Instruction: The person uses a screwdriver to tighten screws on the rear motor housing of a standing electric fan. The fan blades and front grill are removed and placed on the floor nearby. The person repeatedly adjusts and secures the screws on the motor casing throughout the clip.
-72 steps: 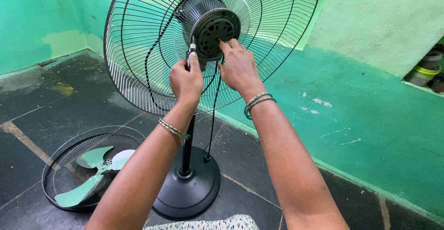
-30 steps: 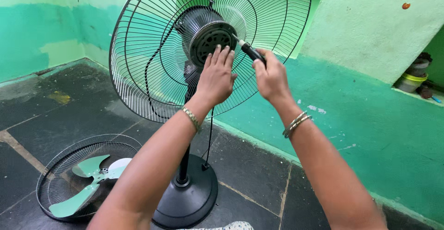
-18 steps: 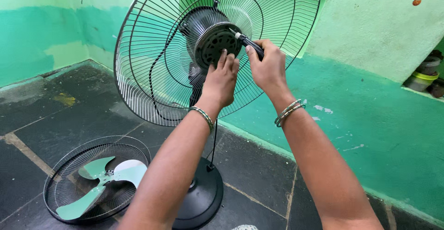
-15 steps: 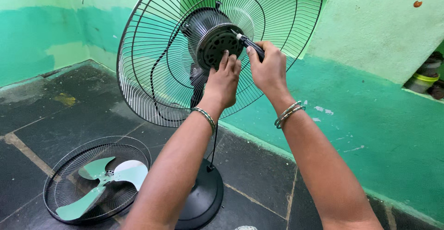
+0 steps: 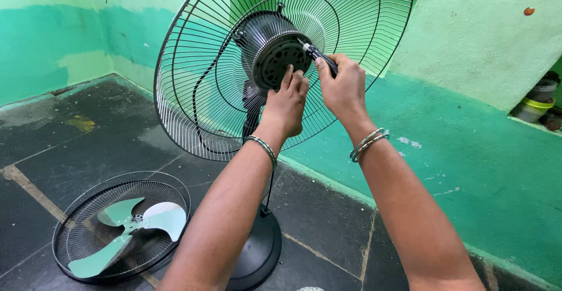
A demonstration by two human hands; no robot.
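Here, right hand [image 5: 345, 86] grip clamped on screwdriver [image 5: 319, 54], tip seemingly at fan motor [image 5: 278, 54], left hand [image 5: 287, 101] fingers apart, touching it

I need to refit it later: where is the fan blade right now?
In the head view, the pale green fan blade lies at lower left inside the detached wire guard on the dark floor, left of the fan's round base.

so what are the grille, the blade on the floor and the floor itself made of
Grille: thin metal wire by the look, with a light glossy coating that catches highlights.
Blade: probably plastic; pale green, smooth, moulded curves.
Floor: dark stone or cement slabs, matte, with pale joints.
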